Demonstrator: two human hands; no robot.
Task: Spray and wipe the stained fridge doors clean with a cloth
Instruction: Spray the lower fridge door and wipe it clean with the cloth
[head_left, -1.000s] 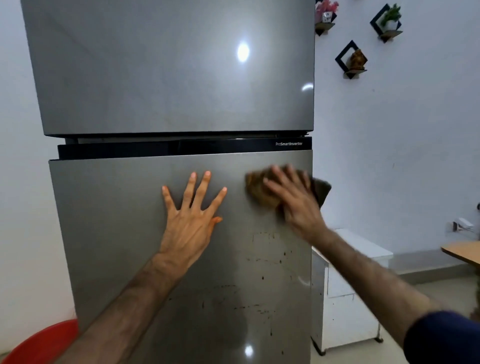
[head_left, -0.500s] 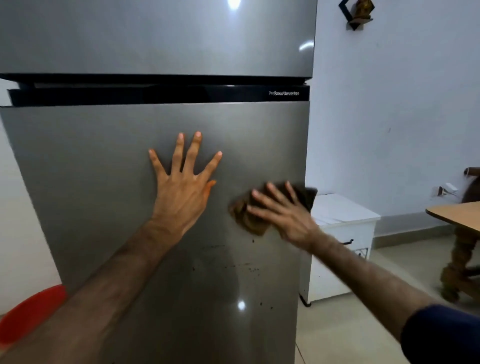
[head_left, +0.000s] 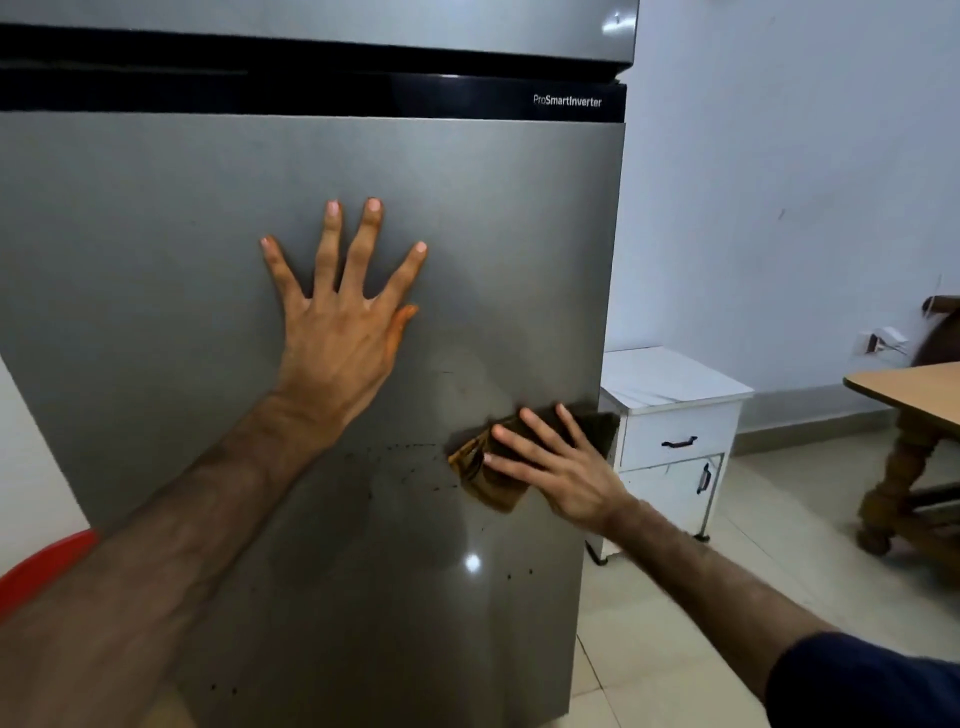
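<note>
The grey lower fridge door (head_left: 156, 249) fills most of the view, below a black band and the upper door's bottom edge (head_left: 363, 21). My left hand (head_left: 340, 312) lies flat on the lower door with fingers spread. My right hand (head_left: 558, 467) presses a folded brown cloth (head_left: 485, 480) against the door near its right edge, fingers straight over it. Dark specks of stain (head_left: 410, 457) run in lines just left of the cloth, and a few more specks (head_left: 519, 574) sit lower down. No spray bottle is in view.
A white cabinet (head_left: 675, 447) with black handles stands right of the fridge against the wall. A wooden table (head_left: 904, 387) with carved legs is at the far right. A red object (head_left: 41, 566) shows at the lower left. Tiled floor (head_left: 649, 623) lies below.
My right hand has slid the cloth down the lower door, from near its top right corner to mid-height. My left hand stays flat on the door. The view has dropped lower.
</note>
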